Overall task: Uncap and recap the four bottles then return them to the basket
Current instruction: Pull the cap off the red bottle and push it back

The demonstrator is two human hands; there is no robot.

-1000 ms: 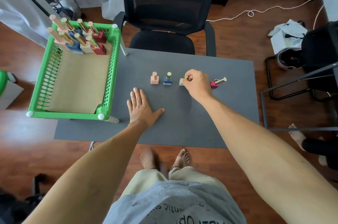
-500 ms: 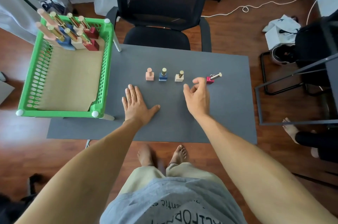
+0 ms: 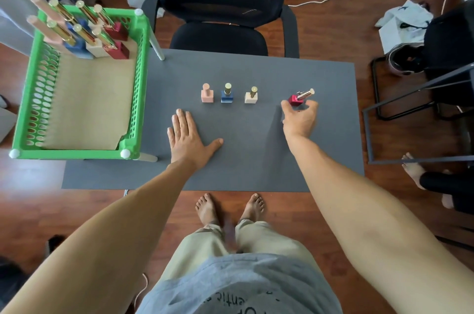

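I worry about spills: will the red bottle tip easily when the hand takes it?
Probably somewhat: the red bottle carries a long cap on a small square base, so looks top-heavy. It seems light and rigid. The right hand reaches its base, which should steady it.

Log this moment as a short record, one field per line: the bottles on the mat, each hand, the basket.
bottles on mat: four in a row, pink bottle, blue bottle, cream bottle, red bottle
caps: all four on
left hand: flat on the grey mat, palm down, holding nothing
right hand: open, fingers spread around the red bottle, not closed on it
green basket: left of the mat, more bottles standing at its far end
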